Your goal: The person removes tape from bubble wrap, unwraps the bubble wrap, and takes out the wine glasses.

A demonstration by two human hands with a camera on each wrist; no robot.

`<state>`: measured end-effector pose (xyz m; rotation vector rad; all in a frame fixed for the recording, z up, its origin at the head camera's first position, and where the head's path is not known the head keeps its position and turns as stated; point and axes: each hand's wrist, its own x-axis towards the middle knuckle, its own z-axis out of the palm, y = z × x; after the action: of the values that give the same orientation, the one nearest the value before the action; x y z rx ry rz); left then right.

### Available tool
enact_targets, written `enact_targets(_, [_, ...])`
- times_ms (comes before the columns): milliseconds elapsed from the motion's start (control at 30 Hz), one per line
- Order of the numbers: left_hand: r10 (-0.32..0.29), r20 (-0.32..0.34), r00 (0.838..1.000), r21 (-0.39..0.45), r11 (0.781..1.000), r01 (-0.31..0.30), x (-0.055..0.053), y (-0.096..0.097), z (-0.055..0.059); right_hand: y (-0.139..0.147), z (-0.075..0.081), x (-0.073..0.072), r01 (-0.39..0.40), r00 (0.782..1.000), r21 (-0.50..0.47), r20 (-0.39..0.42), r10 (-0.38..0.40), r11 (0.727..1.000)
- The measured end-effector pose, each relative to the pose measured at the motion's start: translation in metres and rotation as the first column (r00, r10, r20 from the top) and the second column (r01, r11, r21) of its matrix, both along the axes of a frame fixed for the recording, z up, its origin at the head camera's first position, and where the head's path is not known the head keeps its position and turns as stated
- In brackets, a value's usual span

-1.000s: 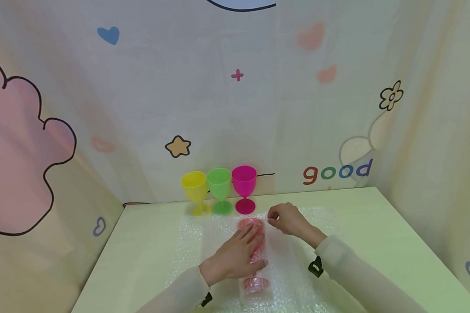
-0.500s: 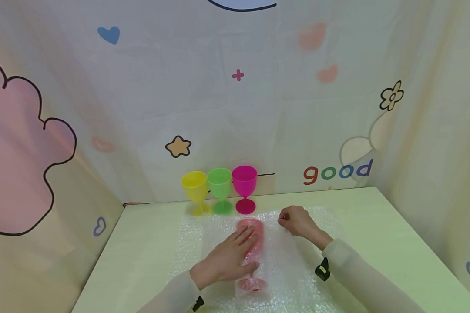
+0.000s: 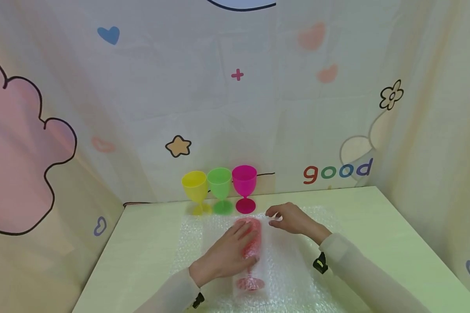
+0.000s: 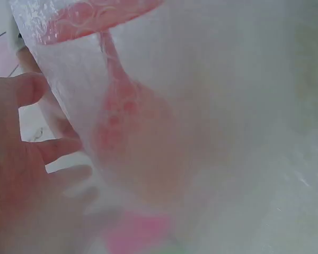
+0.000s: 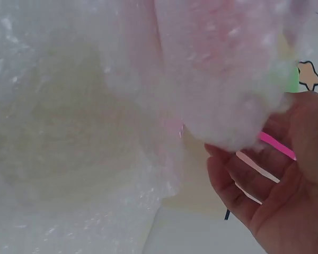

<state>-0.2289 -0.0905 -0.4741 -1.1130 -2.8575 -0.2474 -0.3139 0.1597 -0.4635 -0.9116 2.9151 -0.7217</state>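
A red plastic goblet [image 3: 252, 248] lies on its side under clear bubble wrap [image 3: 286, 269], its foot toward the front edge of the table. My left hand [image 3: 227, 256] rests over the wrapped goblet with fingers spread across the bowl. In the left wrist view, the goblet's stem [image 4: 114, 63] shows through the wrap, beside my fingers. My right hand [image 3: 293, 217] is at the wrap's far edge, right of the goblet's rim, thumb and forefinger apart. Its fingertips are right at the wrap's edge in the right wrist view, where bubble wrap [image 5: 228, 95] fills much of the picture.
Three upright goblets stand side by side at the back of the table: a yellow goblet [image 3: 195, 184], a green goblet [image 3: 219, 182] and a magenta goblet [image 3: 244, 180]. Behind them hangs a printed curtain [image 3: 258, 117]. The pale table [image 3: 376, 243] extends past the wrap on both sides.
My right hand drew right with its fingertips pinched together, then came back left and its thumb and forefinger parted. My left hand and the wrapped goblet shifted slightly left.
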Motion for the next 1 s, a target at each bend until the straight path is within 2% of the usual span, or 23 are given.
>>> enact_targets(100, [-0.042, -0.005, 0.999, -0.023, 0.999, 0.041, 0.0, 0.008, -0.001, -0.008, 0.001, -0.001, -0.06, 0.998, 0.074, -0.02, 0.062, 0.995])
enact_targets(167, [-0.058, 0.014, 0.998, -0.042, 0.997, 0.059, 0.002, 0.012, -0.003, -0.012, 0.001, -0.002, -0.082, 0.996, 0.114, -0.029, 0.086, 0.99])
enact_targets(333, [-0.039, 0.039, 0.998, -0.091, 0.995, 0.042, 0.006, 0.011, -0.007, -0.016, -0.004, -0.003, -0.062, 0.994, 0.125, -0.082, 0.072, 0.99])
enact_targets(500, [-0.036, 0.002, 0.999, -0.1, 0.994, 0.036, 0.005, 0.005, -0.008, -0.012, -0.008, -0.006, -0.01, 0.994, 0.074, -0.11, 0.018, 0.997])
enact_targets(800, [-0.026, -0.026, 0.999, -0.087, 0.996, 0.023, 0.005, -0.007, -0.012, 0.006, -0.021, -0.016, 0.083, 0.995, -0.027, -0.046, -0.084, 0.996])
enact_targets(900, [-0.031, -0.055, 0.998, -0.073, 0.997, 0.027, 0.006, -0.013, -0.015, 0.013, -0.026, -0.02, 0.145, 0.989, -0.034, -0.014, -0.146, 0.989])
enact_targets(1000, [-0.027, -0.059, 0.998, -0.047, 0.999, 0.024, 0.007, -0.021, -0.017, 0.02, -0.029, -0.023, 0.228, 0.974, -0.022, 0.005, -0.228, 0.973])
